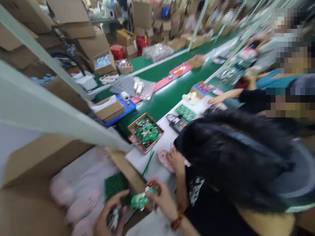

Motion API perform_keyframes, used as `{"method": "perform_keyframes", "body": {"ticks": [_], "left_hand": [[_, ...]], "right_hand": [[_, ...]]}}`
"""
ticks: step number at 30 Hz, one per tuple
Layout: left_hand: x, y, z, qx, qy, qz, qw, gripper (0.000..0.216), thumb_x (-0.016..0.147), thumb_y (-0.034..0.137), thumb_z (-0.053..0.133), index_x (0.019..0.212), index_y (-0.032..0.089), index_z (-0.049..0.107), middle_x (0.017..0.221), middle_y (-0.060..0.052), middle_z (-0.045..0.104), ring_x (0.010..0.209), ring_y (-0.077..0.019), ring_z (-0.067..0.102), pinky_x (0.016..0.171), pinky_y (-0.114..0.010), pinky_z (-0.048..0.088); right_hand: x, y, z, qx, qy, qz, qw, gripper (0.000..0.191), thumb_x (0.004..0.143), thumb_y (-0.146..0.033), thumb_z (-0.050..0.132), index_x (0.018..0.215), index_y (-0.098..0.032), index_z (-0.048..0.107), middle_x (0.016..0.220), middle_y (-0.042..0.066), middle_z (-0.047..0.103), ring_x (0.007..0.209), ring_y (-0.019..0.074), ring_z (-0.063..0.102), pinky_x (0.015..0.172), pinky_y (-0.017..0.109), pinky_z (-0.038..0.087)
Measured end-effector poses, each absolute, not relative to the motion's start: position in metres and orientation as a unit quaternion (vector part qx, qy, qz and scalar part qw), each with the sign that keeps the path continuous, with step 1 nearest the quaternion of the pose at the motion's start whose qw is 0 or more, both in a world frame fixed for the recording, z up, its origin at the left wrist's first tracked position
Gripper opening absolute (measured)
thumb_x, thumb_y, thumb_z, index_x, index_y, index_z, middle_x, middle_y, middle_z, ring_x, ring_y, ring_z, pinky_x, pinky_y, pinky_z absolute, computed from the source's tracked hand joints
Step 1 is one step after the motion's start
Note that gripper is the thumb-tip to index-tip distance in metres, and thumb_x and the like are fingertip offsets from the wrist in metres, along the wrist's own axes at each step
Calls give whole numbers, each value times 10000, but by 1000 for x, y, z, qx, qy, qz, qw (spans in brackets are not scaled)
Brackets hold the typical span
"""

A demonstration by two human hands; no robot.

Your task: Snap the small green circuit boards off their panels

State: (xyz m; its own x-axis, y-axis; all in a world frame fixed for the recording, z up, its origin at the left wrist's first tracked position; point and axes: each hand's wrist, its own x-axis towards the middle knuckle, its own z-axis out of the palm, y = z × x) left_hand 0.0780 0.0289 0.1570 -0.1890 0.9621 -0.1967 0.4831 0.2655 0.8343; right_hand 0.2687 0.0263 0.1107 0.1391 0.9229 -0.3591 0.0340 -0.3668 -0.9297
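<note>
Right hand (165,199), lower centre of the frame: fingers closed on a small cluster of shiny green circuit-board pieces (140,200), held before the long box flap; left hand (104,214), just left of it: curled around a blurred dark-and-silvery bundle (114,217), details unclear. Lower left: one large open brown cardboard box (31,209), containing rounded pale-pink pieces (82,208) and a dark-green block (115,184); centre: one shallow brown cardboard tray (136,121), heaped with green-and-silver parts (147,131), on a white work surface (135,159).
</note>
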Motion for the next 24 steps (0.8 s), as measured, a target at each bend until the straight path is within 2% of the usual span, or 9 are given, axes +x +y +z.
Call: {"method": "perform_keyframes", "body": {"ticks": [1,3,6,9,12,14,18,24], "left_hand": [[75,29,166,504,695,340,385,267,806,510,653,955,290,679,1086,-57,793,1043,-305,734,992,-476,591],[73,29,178,491,689,314,432,326,794,426,683,1039,213,664,1107,-116,781,1046,-287,735,972,-441,588],[78,26,181,488,693,258,464,250,840,297,642,1072,207,617,1189,-114,768,1105,-237,716,986,-380,558],[90,19,180,518,698,197,453,252,834,214,651,1076,238,582,1172,-80,772,1053,-219,724,933,-349,554],[104,12,180,528,719,154,424,288,822,204,682,1079,243,558,1042,-67,780,951,-237,734,851,-349,551],[111,8,178,533,738,139,391,300,817,219,707,1084,235,569,988,-68,766,926,-253,729,817,-347,539],[119,-2,166,530,767,150,330,308,833,280,732,1104,230,594,981,-74,751,945,-263,720,824,-344,525],[131,-12,161,521,778,171,306,279,859,311,710,1097,223,597,1013,-103,746,979,-276,717,862,-361,521]], "right_hand": [[274,26,123,-629,-364,560,398,261,729,-461,784,894,-261,749,840,48,766,635,211,681,380,240,448],[282,26,132,-618,-379,586,362,248,724,-414,788,880,-225,754,839,55,757,588,180,636,362,220,413],[283,21,124,-591,-430,583,353,242,815,-401,730,966,-220,785,947,69,780,689,181,678,498,248,527],[275,12,118,-566,-471,573,359,267,898,-409,650,1025,-223,793,1050,86,787,851,215,731,676,307,609],[267,3,119,-558,-486,571,356,307,906,-413,645,1114,-216,755,1076,91,782,913,228,745,731,332,633],[264,-1,119,-565,-487,562,358,293,900,-426,655,1082,-209,731,1020,83,779,874,218,744,739,335,645],[258,-10,119,-599,-500,500,375,257,918,-456,633,945,-211,706,895,72,757,773,210,731,757,363,660],[256,-19,121,-614,-556,396,397,210,976,-388,566,959,-213,682,899,83,694,781,204,693,733,335,631]]}}
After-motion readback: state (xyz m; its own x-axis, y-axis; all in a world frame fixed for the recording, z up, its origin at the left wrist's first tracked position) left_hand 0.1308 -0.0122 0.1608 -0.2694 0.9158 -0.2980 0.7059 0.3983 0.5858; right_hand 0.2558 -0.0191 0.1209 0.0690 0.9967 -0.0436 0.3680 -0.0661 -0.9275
